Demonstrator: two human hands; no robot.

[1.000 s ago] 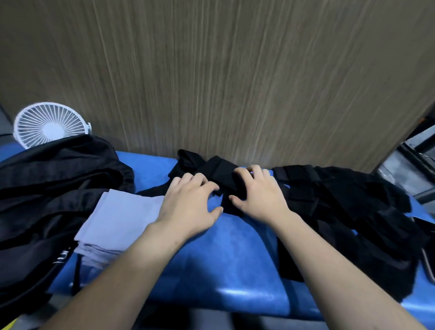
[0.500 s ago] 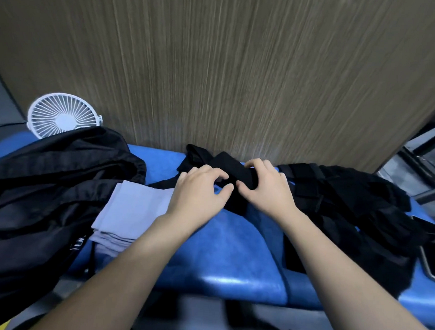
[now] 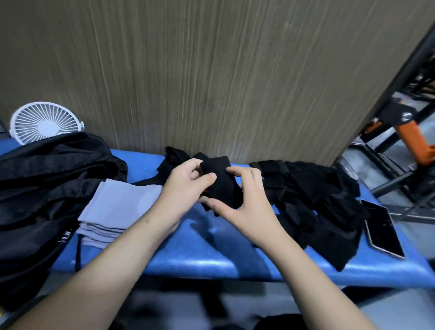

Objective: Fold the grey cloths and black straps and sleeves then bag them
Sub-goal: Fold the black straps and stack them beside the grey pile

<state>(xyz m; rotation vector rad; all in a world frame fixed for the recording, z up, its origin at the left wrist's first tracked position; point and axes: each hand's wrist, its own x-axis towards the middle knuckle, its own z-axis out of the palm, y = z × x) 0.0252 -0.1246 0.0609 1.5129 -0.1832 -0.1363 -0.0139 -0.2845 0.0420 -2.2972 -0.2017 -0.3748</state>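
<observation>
Pinching one soft black sleeve between both hands, lifted just above the blue padded counter: left hand with thumb and curled fingers on its left edge, right hand gripping the right and lower edge. Fabric is matte knit, bunched into a rough folded wad. Behind it more black fabric lies against the wood-grain wall panel. Left of hands: one stack of grey cloths, flat, folded square, several layers, exact count unclear. Further left: one black bag, slick fabric, slumped; contents not visible. Right: heap of black straps and sleeves, tangled, uncountable. One phone, glossy, at the counter's right end. One white round fan, far left.
</observation>
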